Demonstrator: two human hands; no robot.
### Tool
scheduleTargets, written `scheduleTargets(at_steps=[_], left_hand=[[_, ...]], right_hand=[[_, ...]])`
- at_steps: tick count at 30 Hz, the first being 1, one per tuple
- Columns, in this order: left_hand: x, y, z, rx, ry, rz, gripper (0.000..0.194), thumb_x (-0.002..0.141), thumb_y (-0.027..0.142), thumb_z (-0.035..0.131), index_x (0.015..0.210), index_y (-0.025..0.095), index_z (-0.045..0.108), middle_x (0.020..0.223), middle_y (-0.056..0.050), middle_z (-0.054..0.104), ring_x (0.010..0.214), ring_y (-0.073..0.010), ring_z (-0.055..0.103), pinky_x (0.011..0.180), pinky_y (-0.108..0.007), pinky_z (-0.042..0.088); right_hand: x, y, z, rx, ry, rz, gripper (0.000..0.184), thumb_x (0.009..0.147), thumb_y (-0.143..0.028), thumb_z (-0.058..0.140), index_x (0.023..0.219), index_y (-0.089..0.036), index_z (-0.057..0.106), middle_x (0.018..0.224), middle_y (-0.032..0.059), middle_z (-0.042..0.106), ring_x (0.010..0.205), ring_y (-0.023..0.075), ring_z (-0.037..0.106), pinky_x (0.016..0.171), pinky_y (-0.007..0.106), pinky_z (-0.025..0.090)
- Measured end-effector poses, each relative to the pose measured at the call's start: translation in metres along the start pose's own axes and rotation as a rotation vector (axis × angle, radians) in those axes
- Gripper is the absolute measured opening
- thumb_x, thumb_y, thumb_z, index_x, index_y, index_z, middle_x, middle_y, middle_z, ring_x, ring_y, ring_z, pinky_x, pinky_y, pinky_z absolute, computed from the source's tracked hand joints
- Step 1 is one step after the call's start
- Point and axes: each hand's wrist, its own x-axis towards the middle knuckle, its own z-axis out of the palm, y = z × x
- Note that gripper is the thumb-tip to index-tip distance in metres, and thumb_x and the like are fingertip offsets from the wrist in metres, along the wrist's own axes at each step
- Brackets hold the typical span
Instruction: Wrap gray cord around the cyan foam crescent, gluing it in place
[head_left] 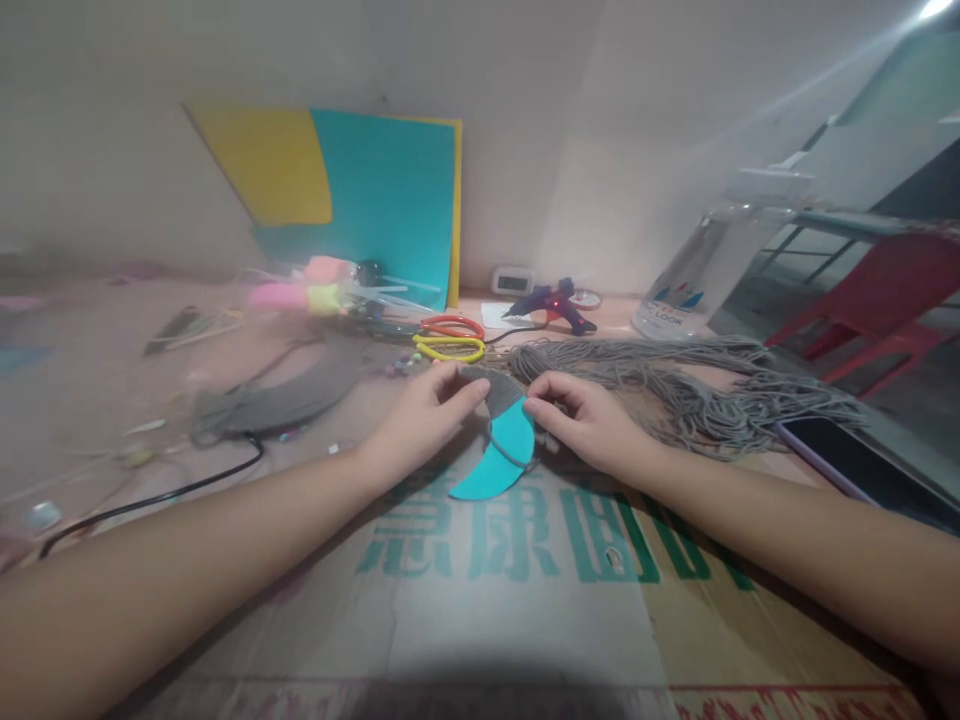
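At far left we see a blurred grey bundle (pixel 277 402), well apart from the left hand (pixel 416 415), whose thumb and fingers close on the upper, cord-wrapped horn of a teal crescent cutout (pixel 487 476). The crescent lies between the two hands, over printed cardboard (pixel 517 630); we trace its long axis from that far horn, bowing right, to a bare tip pointing near and left, free of both hands. A loose grey strand (pixel 517 461) crosses the teal face. The right hand (pixel 589 420) is nearer this bare stretch, thumb at the outer edge where the wrapping stops; we cannot tell whether it pinches cord or cutout. Farther right, we find a grey cord skein (pixel 720 392), then a smartphone (pixel 870 465).
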Motion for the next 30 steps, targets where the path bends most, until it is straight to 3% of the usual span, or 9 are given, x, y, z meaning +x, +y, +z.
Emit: scheduleTargets(at_steps=[12,16,24,27,30], left_hand=[[-0.003,0.008,0.000,-0.027,-0.003,-0.020,0.019,0.084,0.037,0.056,0.079,0.018,0.058,0.072,0.000,0.064,0.071,-0.0164,0.059,0.070,-0.028,0.045],[-0.002,0.007,0.001,-0.051,-0.020,-0.024,0.017,0.084,0.034,0.057,0.078,0.018,0.057,0.074,0.000,0.064,0.072,-0.0156,0.059,0.070,-0.027,0.045],[-0.003,0.007,0.000,-0.020,-0.033,0.019,0.017,0.085,0.034,0.057,0.078,0.018,0.059,0.084,-0.001,0.067,0.078,-0.0155,0.060,0.071,-0.026,0.046],[-0.004,0.008,0.000,-0.018,-0.045,-0.003,0.018,0.085,0.034,0.056,0.078,0.018,0.059,0.084,-0.001,0.067,0.075,-0.0147,0.059,0.070,-0.026,0.046],[-0.004,0.007,0.000,-0.012,-0.057,-0.024,0.019,0.086,0.036,0.055,0.080,0.018,0.059,0.082,-0.001,0.066,0.073,-0.0150,0.059,0.069,-0.027,0.045]], right_hand=[[0.002,0.005,-0.003,-0.011,0.033,0.012,0.026,0.091,-0.039,0.051,0.073,-0.020,0.053,0.065,-0.0024,0.057,0.059,0.0110,0.052,0.058,0.024,0.042],[0.003,0.005,-0.012,-0.012,0.043,0.091,0.030,0.092,-0.044,0.048,0.072,-0.020,0.049,0.066,-0.0019,0.060,0.054,0.0112,0.052,0.053,0.024,0.041],[0.015,-0.002,-0.034,-0.389,0.068,-0.080,0.014,0.088,-0.030,0.052,0.083,-0.019,0.060,0.082,0.0035,0.066,0.076,0.0177,0.060,0.069,0.030,0.046],[0.020,0.002,-0.044,-0.491,0.037,-0.148,0.014,0.087,-0.028,0.052,0.093,-0.020,0.062,0.092,0.0058,0.069,0.084,0.0198,0.062,0.075,0.032,0.047],[0.028,0.010,-0.061,-0.586,-0.043,-0.119,0.017,0.086,-0.031,0.054,0.096,-0.020,0.062,0.095,0.0059,0.069,0.084,0.0207,0.063,0.074,0.032,0.046]])
